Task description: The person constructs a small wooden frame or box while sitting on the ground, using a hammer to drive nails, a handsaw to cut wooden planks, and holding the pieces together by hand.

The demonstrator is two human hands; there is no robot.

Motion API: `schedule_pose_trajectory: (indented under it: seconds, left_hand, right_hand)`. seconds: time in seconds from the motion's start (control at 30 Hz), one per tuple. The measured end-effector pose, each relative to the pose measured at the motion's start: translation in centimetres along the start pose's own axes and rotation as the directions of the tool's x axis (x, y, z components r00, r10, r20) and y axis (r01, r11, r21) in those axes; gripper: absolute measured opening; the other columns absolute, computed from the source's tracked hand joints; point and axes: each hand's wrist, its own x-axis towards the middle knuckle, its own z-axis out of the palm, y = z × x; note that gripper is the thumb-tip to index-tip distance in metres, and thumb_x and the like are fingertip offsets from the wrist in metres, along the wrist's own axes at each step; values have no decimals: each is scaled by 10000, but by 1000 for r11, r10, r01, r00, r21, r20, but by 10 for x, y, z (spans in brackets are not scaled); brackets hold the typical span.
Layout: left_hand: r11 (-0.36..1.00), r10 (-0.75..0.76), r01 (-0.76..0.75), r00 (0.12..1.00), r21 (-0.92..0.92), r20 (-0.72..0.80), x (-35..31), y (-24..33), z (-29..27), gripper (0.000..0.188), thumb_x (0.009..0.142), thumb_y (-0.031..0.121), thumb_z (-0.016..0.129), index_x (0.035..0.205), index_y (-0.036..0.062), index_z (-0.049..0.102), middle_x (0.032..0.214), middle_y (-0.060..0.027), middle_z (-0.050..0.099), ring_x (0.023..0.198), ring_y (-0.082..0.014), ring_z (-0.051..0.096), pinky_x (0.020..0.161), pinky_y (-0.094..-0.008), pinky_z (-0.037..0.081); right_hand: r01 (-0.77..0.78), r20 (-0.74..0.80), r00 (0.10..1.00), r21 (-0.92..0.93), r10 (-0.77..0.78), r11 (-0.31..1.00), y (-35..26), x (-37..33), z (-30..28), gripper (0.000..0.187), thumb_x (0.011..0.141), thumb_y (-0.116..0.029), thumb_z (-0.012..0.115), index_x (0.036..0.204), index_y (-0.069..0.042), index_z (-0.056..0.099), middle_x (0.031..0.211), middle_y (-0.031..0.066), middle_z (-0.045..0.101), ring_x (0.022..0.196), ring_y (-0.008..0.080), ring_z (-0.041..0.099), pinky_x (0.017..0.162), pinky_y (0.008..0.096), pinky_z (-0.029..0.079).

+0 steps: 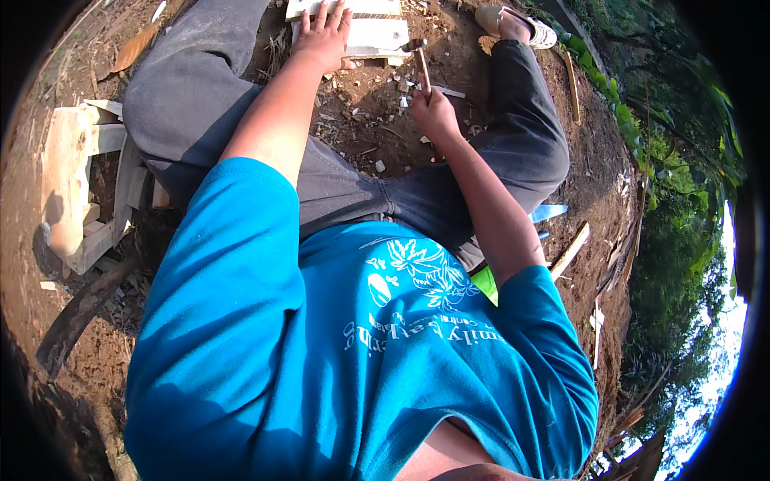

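Observation:
Between my outstretched legs, at the top of the head view, lies a piece made of pale wooden boards [375, 36]. My left hand [322, 42] rests on the left part of these boards, fingers spread and stretched out. In my right hand [435, 115] is a hammer, gripped near the lower end of its wooden handle [423, 72]. The dark hammer head [415, 45] is by the right end of the boards; whether it touches them I cannot tell.
Wood chips litter the brown soil [365, 120] between my legs. To the left stands a low pale wooden frame [68, 152], with a dark log [80, 317] nearer. At my right lie a blue object [548, 212] and a wood strip [571, 250]. Green plants [674, 176] border the right side.

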Motion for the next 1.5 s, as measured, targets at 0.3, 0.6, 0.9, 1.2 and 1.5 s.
schedule_pose_trajectory:
  seconds: [0.3,0.6,0.9,1.2,1.5]
  left_hand:
    - [997,-6,7,1000,-75,23,1,0,-3,1150,801,539,779,1625,28,162,1707,-181,120,1565,-421,76,1243,-618,82]
    - [995,23,-25,1000,-93,-20,2,-3,2,1204,760,539,813,1625,21,155,1704,-181,118,1556,-426,104,1240,-618,90]
    - [998,32,-33,999,-59,-15,-2,0,-5,1134,798,563,776,1610,10,210,1692,-191,158,1556,-423,101,1240,-613,94]
    - [1000,12,-12,1000,-28,-5,-5,-7,-8,1167,800,590,763,1619,6,170,1705,-180,114,1558,-428,81,1235,-618,88]
    - [996,25,-27,999,-80,-33,-11,-8,9,1151,764,506,816,1613,32,201,1690,-185,149,1550,-425,109,1234,-627,113]
  right_hand:
    - [259,-408,908,367,-96,893,-35,-19,-35,256,1042,-245,557,989,-1,614,719,142,647,628,275,640,635,398,523]
    - [467,-557,829,631,-57,619,-53,-11,-40,210,1050,-215,566,984,-17,585,693,25,587,647,117,571,605,297,469]
    - [474,-551,834,684,-33,554,-77,-23,-74,214,1059,-194,552,944,-14,553,725,11,581,642,64,532,585,269,429]
    - [423,-479,878,754,-21,502,-93,-27,-98,210,1067,-174,532,954,-12,605,648,-44,524,591,50,489,542,255,394]
    - [418,-457,884,673,-102,610,-92,-35,-68,197,1087,-191,536,949,-70,610,646,-32,494,573,15,429,523,215,329]
